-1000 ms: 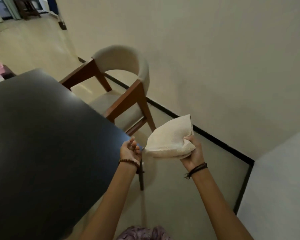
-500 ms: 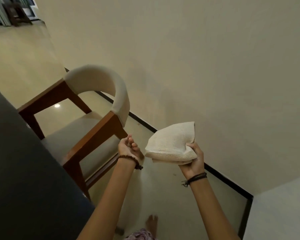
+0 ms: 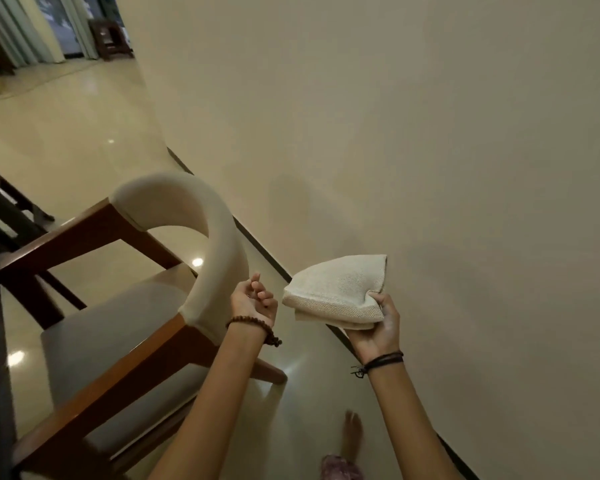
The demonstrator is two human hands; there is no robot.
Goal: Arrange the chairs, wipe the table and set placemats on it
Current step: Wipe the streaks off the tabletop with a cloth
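Fingers [image 3: 378, 299] of the right hand [image 3: 378, 327] are pinching the folded cream woven cloth [image 3: 336, 292]; left hand [image 3: 253, 303] is hanging loosely curled, empty, just beside the beige-padded wooden chair [image 3: 201, 244], ideally gripping its backrest next

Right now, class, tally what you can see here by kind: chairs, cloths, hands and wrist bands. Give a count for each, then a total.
Chairs: 1, the armchair
Cloths: 1, the folded cloth, held by the right hand
Hands: 2, with the left hand holding nothing
Wrist bands: 2, the bead bracelet and the black cord band
Total: 6
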